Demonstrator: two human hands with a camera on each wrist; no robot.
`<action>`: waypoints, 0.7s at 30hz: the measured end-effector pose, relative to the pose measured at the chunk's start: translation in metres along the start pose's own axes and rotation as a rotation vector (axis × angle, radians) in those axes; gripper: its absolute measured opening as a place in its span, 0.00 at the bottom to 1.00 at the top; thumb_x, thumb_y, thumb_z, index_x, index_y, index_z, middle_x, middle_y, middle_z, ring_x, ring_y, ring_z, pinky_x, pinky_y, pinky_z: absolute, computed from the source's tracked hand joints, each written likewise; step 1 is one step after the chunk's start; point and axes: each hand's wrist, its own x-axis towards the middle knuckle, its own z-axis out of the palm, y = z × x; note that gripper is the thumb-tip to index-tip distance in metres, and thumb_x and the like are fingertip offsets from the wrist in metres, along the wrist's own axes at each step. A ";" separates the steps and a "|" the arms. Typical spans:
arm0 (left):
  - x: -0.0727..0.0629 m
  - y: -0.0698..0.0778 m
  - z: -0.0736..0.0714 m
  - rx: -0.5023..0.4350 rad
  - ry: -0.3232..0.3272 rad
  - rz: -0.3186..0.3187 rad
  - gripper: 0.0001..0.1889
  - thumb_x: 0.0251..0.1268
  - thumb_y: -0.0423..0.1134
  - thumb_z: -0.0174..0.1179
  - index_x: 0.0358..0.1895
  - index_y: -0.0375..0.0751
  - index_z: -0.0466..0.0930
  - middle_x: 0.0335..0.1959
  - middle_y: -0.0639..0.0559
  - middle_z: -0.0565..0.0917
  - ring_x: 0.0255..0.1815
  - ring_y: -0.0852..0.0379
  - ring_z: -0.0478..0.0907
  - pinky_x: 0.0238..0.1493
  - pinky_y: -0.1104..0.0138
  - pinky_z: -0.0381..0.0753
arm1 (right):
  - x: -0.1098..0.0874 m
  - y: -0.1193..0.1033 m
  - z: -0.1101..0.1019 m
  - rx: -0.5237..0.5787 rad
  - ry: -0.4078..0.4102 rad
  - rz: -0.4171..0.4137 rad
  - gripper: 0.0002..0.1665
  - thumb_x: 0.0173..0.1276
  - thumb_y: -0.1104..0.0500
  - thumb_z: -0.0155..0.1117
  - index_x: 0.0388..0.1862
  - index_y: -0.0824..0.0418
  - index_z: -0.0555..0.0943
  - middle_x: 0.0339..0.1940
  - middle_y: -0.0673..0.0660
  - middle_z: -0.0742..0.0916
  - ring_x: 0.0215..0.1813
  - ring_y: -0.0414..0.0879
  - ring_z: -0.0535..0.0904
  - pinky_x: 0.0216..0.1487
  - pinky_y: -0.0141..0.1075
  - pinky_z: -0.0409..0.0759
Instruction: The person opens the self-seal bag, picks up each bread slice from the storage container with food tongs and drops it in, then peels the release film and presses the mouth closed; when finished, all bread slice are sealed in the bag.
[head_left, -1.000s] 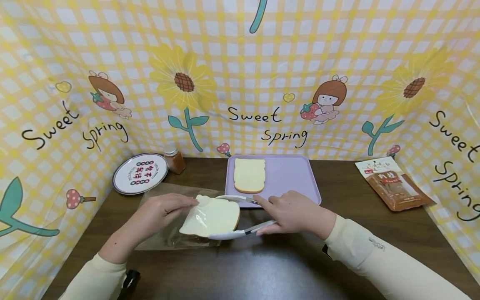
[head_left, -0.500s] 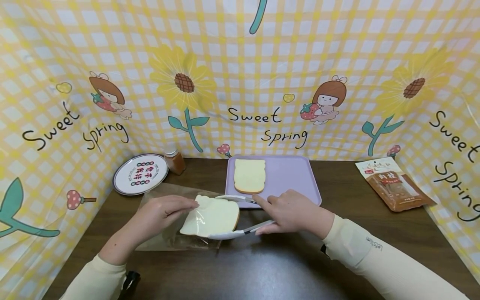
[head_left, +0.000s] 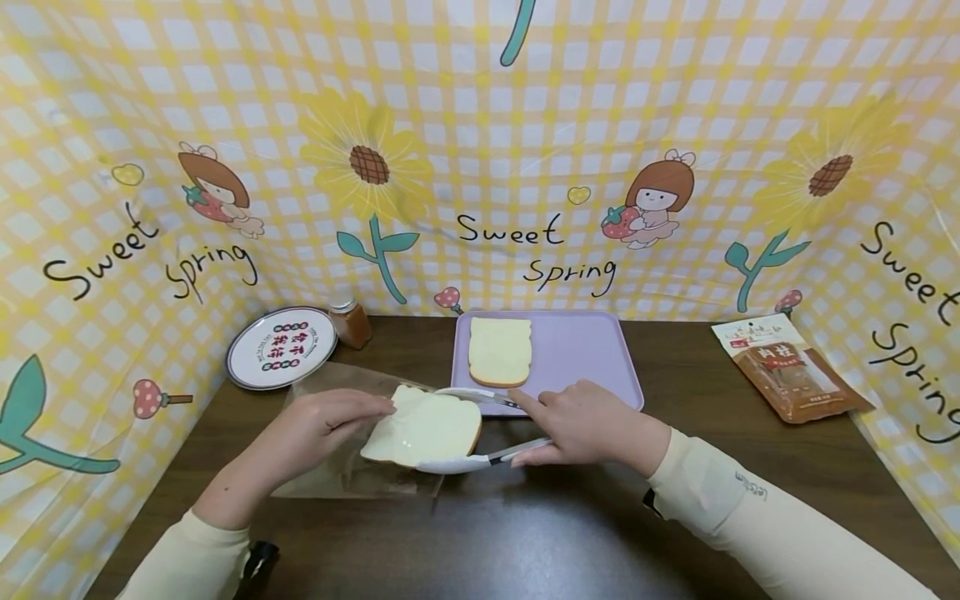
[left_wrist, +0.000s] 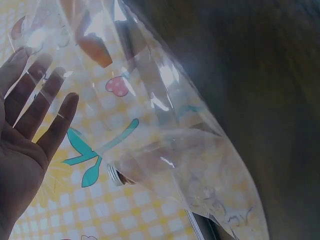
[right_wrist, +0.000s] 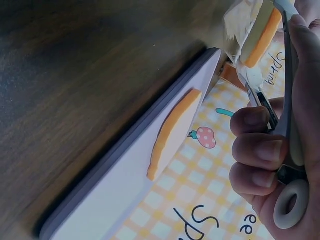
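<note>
The left hand (head_left: 330, 418) pinches the edge of a clear bag (head_left: 337, 479) with thumb and forefinger, its other fingers fanned out nearly straight in the left wrist view. The right hand (head_left: 588, 423) grips a pair of tongs (head_left: 453, 468): in the right wrist view several fingers curl round the handle, and in the head view the forefinger reaches along the far arm while the thumb lies by the near one. A round ring end sits against the palm.

The tongs' white tips clasp a bread slice (head_left: 423, 429) on its two opposite sides, pale face upward with a brown crust along the edge. The slice is held above the counter (head_left: 562, 533), its left part under the shiny plastic; the rest of the bag spreads beneath it and to its left.

Just beyond is a lavender tray (head_left: 577, 358), with a second bread slice (head_left: 500, 352) lying flat in its left half. Farther left, a white plate (head_left: 281, 350) with a dark rim and red characters is beside a jar (head_left: 351, 325) with a silvery lid and orange-brown contents. Well to the right lies a brown and white packet (head_left: 795, 375). A yellow checked cloth (head_left: 480, 125) with sunflowers and the words "Sweet Spring" stands round the back and sides.
</note>
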 end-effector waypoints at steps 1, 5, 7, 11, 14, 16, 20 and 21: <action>0.000 0.000 0.000 -0.003 0.003 0.001 0.21 0.67 0.30 0.72 0.58 0.58 0.91 0.56 0.64 0.92 0.58 0.59 0.90 0.60 0.70 0.88 | 0.000 0.000 0.000 0.005 -0.006 0.003 0.56 0.72 0.16 0.48 0.79 0.56 0.70 0.30 0.48 0.87 0.19 0.40 0.71 0.22 0.38 0.77; 0.000 -0.001 0.001 -0.022 0.014 0.002 0.21 0.67 0.31 0.73 0.59 0.60 0.90 0.56 0.65 0.92 0.58 0.59 0.90 0.63 0.82 0.80 | 0.000 0.000 0.001 0.003 -0.010 0.000 0.56 0.72 0.16 0.48 0.79 0.57 0.70 0.30 0.49 0.87 0.18 0.41 0.71 0.22 0.39 0.76; 0.000 -0.001 0.002 -0.023 0.021 0.006 0.21 0.67 0.32 0.73 0.58 0.61 0.90 0.56 0.66 0.91 0.58 0.60 0.90 0.64 0.86 0.77 | 0.001 -0.001 0.000 -0.003 -0.005 -0.007 0.55 0.73 0.17 0.49 0.79 0.57 0.71 0.31 0.49 0.88 0.18 0.41 0.71 0.22 0.39 0.77; 0.000 0.000 0.004 -0.008 0.037 0.022 0.21 0.67 0.31 0.73 0.58 0.61 0.91 0.56 0.66 0.92 0.57 0.60 0.90 0.64 0.85 0.78 | 0.002 -0.003 0.001 -0.017 0.000 -0.017 0.55 0.73 0.17 0.50 0.78 0.57 0.72 0.31 0.50 0.88 0.18 0.42 0.72 0.22 0.40 0.78; 0.001 0.000 0.005 0.007 0.046 0.034 0.21 0.66 0.30 0.72 0.57 0.61 0.91 0.55 0.65 0.92 0.56 0.59 0.90 0.62 0.80 0.82 | 0.003 -0.004 0.002 -0.034 0.012 -0.023 0.55 0.72 0.17 0.50 0.78 0.57 0.72 0.31 0.49 0.88 0.18 0.42 0.72 0.22 0.40 0.77; 0.002 0.001 0.005 0.010 0.049 0.037 0.21 0.66 0.30 0.72 0.57 0.60 0.91 0.55 0.65 0.92 0.56 0.59 0.91 0.62 0.79 0.83 | 0.003 -0.005 0.003 -0.048 0.030 -0.032 0.55 0.72 0.17 0.50 0.77 0.56 0.73 0.30 0.49 0.88 0.18 0.42 0.72 0.21 0.40 0.77; 0.003 0.002 0.006 0.004 0.050 0.053 0.20 0.67 0.30 0.72 0.57 0.58 0.91 0.55 0.64 0.92 0.56 0.57 0.91 0.63 0.81 0.81 | 0.005 -0.006 0.005 -0.068 0.070 -0.053 0.54 0.72 0.17 0.51 0.75 0.57 0.74 0.28 0.48 0.86 0.18 0.42 0.72 0.20 0.39 0.76; 0.003 0.003 0.006 0.010 0.049 0.053 0.20 0.67 0.30 0.72 0.57 0.58 0.91 0.55 0.64 0.92 0.57 0.57 0.91 0.64 0.81 0.81 | 0.005 -0.007 0.005 -0.070 0.079 -0.057 0.54 0.71 0.17 0.51 0.75 0.57 0.74 0.28 0.48 0.86 0.18 0.42 0.72 0.19 0.39 0.76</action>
